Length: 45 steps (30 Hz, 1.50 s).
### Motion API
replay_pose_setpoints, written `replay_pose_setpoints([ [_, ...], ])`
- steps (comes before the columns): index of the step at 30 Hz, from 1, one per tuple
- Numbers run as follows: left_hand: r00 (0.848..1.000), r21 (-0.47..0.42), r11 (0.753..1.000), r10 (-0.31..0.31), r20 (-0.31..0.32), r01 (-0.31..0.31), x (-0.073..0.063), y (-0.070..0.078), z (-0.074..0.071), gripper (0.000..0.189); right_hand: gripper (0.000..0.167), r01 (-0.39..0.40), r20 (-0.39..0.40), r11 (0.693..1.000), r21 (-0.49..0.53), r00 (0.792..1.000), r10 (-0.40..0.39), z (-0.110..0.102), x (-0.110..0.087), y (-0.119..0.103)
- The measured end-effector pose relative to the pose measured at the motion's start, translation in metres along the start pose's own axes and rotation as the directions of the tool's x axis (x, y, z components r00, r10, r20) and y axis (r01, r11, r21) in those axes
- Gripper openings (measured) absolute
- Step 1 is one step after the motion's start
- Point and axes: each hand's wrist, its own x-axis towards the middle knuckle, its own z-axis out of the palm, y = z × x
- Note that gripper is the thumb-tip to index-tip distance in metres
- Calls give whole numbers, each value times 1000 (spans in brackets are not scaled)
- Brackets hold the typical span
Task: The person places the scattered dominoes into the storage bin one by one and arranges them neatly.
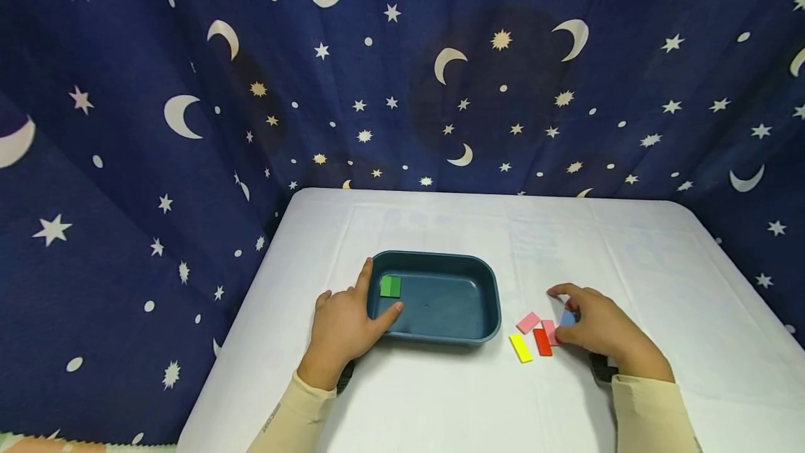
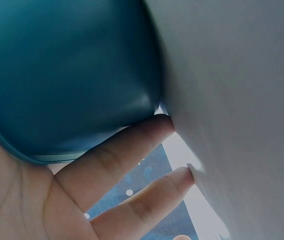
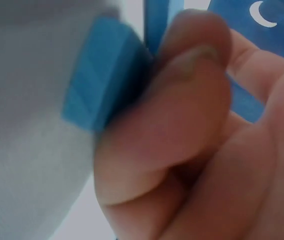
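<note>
Blue block (image 1: 568, 317) is sitting off to the right of the teal tub (image 1: 449, 305), and we're seeing it between the thumb and forefinger of the person's right hand (image 1: 600, 324). From that wrist's camera we're getting a closer look: bent fingers are touching the block's side, but honestly we're not able to tell if they're actually pinching it. Around that hand we're spotting a pink piece (image 1: 529, 322), a second pink piece (image 1: 549, 331) lying right by the thumb, a red piece (image 1: 543, 342) lying just beside that one, and a yellow piece (image 1: 520, 348) resting nearer us. Meanwhile the left hand (image 1: 342, 324) is pressing against the tub's left end, fingers stretching out straight along the outside and thumb reaching over the rim. Inside, near that same end, we're noticing a green piece (image 1: 390, 286) showing two shades. Everything's sitting on a white table (image 1: 666, 285), and a navy curtain (image 1: 390, 61) is hanging behind, showing off moons and stars.
</note>
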Motion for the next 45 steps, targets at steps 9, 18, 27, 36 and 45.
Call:
replay_pose_setpoints([
  [9,1000,-18,1000,-2,8,2,-3,2,2,109,63,47,-57,999,3,997,-47,0,-7,4],
  [18,1000,-15,1000,-6,0,6,-2,0,2,110,53,72,-46,997,26,996,-70,-1,-7,2],
  [27,1000,-23,1000,2,-8,-2,-1,0,1,109,54,13,40,999,52,999,-15,-11,-6,-6],
  [36,1000,-30,1000,3,-14,-3,-2,0,0,108,62,1,72,1000,0,997,-1,-35,5,-19],
  [45,1000,-36,999,-1,-13,0,-2,-1,0,107,64,56,65,998,-7,996,-55,-49,17,-39],
])
